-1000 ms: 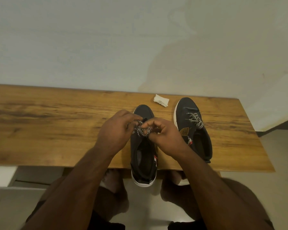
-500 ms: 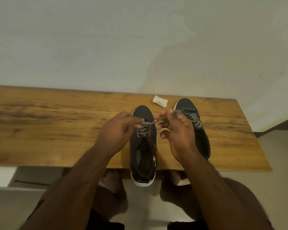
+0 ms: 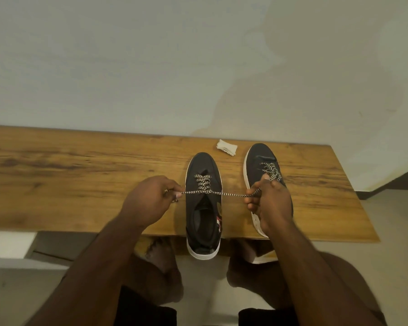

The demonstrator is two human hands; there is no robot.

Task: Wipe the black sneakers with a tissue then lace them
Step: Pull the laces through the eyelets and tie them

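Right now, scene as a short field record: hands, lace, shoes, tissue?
left hand: pinches one lace end
right hand: pinches the other end
lace: pulled taut sideways across the near sneaker
near sneaker: on table, heel past the edge
far sneaker: laced, behind the right hand
tissue: crumpled, between the toes, untouched

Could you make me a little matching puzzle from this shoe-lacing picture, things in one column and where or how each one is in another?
Things:
1. tissue
2. lace
3. left sneaker
4. right sneaker

States:
A. heel sticks out over the table edge
B. pulled taut between both hands
C. partly hidden behind the right hand
D. crumpled, near the wall

Pairs: 1-D, 2-B, 3-A, 4-C
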